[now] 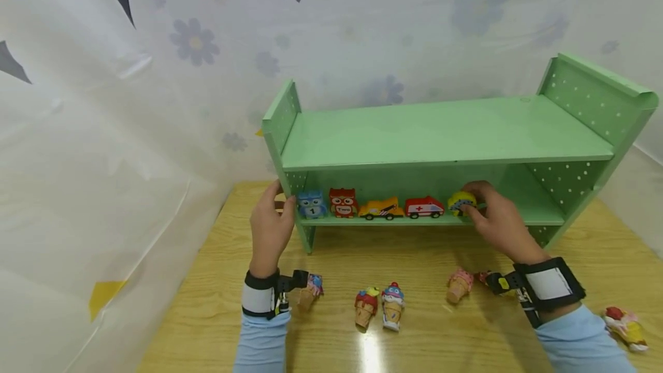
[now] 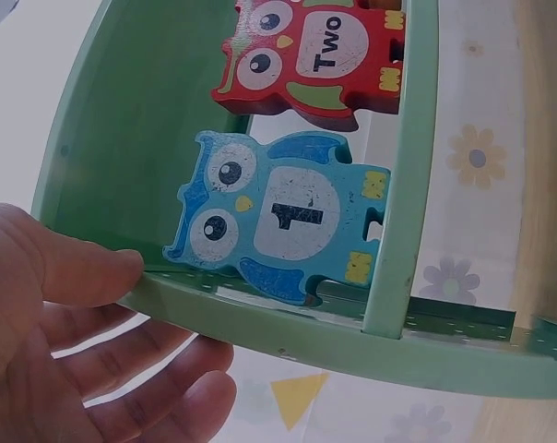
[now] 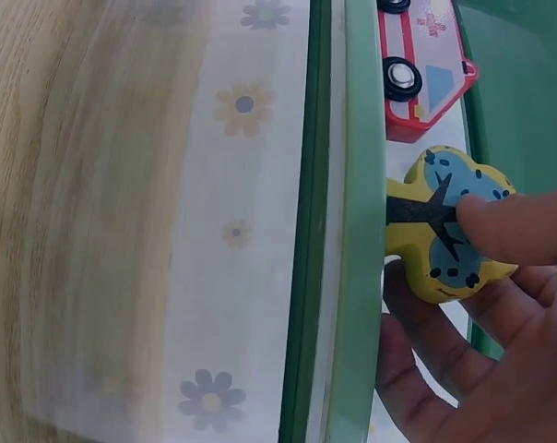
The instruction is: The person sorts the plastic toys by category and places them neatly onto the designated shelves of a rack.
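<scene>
A green two-tier shelf [image 1: 445, 134] stands on a wooden table. My left hand [image 1: 271, 229] grips its left side panel, the thumb inside and the fingers outside in the left wrist view. Beside it on the lower tier is a blue owl block [image 2: 278, 217] marked 1, then a red owl block [image 1: 343, 202] marked Two. A yellow tow truck [image 1: 381, 209] and a red-and-white ambulance [image 1: 424, 207] follow to the right. At the tier's front edge my right hand [image 1: 494, 219] pinches a yellow-and-blue tree block [image 3: 444, 226], upright beside the ambulance.
Several ice cream cone toys lie on the table in front, among them a red-topped cone [image 1: 365, 307], a clown-like cone [image 1: 393, 305] and a pink cone [image 1: 458, 285]. Another cone toy [image 1: 625, 328] lies at the far right. Behind the shelf hangs a flowered sheet [image 1: 362, 33].
</scene>
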A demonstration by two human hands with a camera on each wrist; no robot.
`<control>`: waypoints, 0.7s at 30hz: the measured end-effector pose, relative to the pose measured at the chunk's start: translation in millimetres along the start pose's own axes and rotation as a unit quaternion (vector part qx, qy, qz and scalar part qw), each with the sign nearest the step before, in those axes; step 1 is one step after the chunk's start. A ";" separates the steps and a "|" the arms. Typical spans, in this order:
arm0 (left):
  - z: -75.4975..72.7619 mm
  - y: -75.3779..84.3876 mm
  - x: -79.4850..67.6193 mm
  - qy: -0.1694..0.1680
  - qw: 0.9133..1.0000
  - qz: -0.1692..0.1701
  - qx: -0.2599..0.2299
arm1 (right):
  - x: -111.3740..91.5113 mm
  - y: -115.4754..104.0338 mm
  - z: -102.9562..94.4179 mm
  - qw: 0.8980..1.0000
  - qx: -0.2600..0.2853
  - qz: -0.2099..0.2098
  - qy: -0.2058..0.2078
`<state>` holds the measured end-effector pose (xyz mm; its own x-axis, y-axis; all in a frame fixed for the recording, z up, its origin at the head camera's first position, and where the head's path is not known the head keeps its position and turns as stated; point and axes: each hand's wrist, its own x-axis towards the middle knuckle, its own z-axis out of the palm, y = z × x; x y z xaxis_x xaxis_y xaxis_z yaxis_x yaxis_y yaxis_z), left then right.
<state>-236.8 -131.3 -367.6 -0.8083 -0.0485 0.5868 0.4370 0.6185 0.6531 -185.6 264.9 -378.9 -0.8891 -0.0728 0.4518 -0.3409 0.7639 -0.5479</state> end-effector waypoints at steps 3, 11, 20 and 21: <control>-0.1 -0.5 -0.2 0.000 1.000 -0.001 0.001 | 0.1 -0.1 1.4 1.000 0.001 0.002 -0.010; -0.2 1.7 0.1 -0.002 1.000 0.004 0.000 | -3.2 1.0 -0.3 1.000 0.015 0.005 -0.025; -1.3 1.8 -0.3 -0.003 1.000 0.004 -0.004 | -7.0 0.7 -6.3 1.000 0.021 -0.024 0.002; -1.4 1.7 -0.5 -0.004 1.000 0.003 -0.005 | -8.0 0.4 -7.4 1.000 0.022 -0.022 0.005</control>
<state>-235.1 -131.3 -366.2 -0.8086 -0.0389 0.5871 0.4454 0.6115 0.6540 -176.4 270.5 -377.5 -0.8701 -0.0999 0.4826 -0.3929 0.7318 -0.5569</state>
